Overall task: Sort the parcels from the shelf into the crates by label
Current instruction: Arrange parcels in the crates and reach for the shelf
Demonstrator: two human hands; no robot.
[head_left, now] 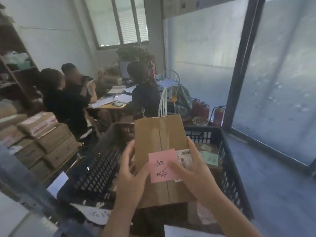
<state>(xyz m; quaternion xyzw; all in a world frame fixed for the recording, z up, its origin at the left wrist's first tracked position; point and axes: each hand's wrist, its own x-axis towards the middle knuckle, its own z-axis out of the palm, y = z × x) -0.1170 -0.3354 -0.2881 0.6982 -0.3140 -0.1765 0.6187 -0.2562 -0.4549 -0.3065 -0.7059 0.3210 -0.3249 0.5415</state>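
Head view: both hands' grips grasp a brown parcel (160,151) bearing a handwritten pink note (163,165), illegible.

A blue floor (273,194) carries a black slatted plastic crate (227,151) at the room's centre, its bottom holding flat brown parcels with pale green labels (211,158). To the left, brown cardboard boxes (49,142) are stacked in tiers on the floor, one topped with red-and-white tape. Beyond the crate, red fire extinguishers (204,109) stand near the frosted glass wall, with a clear bowl (200,120) close in front of them. Farther back, a wooden desk (109,106) is spread with loose papers (104,101) and a phone-like object; a monitor (124,70) stands at its far end. At far left, wooden shelves (15,71) hold indistinct bundles.
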